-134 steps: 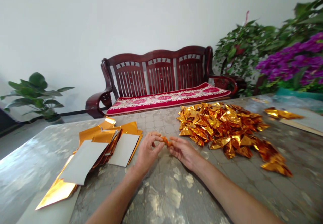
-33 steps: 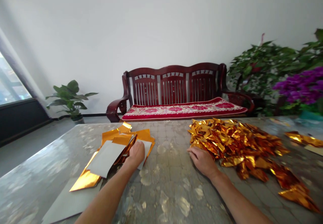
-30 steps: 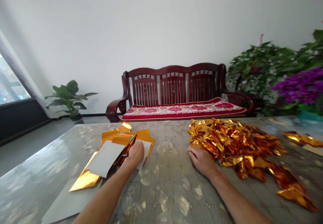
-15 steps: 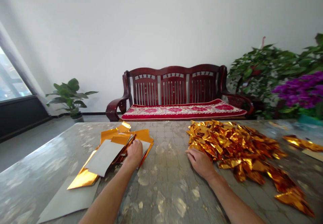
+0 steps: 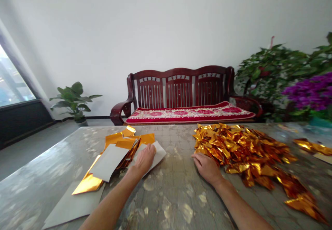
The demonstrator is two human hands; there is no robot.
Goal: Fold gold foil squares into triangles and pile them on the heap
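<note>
My left hand (image 5: 144, 157) is closed on a sheet of foil paper (image 5: 158, 156), its pale side up, at the right edge of a loose stack. That stack of gold foil paper (image 5: 110, 162) fans over the left of the table, some sheets gold side up, others pale. On the right, my right hand (image 5: 206, 167) rests on the table with its fingers loosely stretched out and nothing visible in them. It lies by the near left edge of a heap of folded gold foil pieces (image 5: 233, 143).
The patterned, glossy table (image 5: 166, 195) fills the foreground. Pale sheets (image 5: 75, 202) lie near its front left. Gold foil (image 5: 311, 146) and clear plastic (image 5: 287, 129) are at the far right. Behind stand a wooden bench (image 5: 181, 88) and potted plants (image 5: 74, 100).
My left hand has moved right, drawing the sheet out from the stack so that more of its pale face shows. My right hand has stayed in place.
</note>
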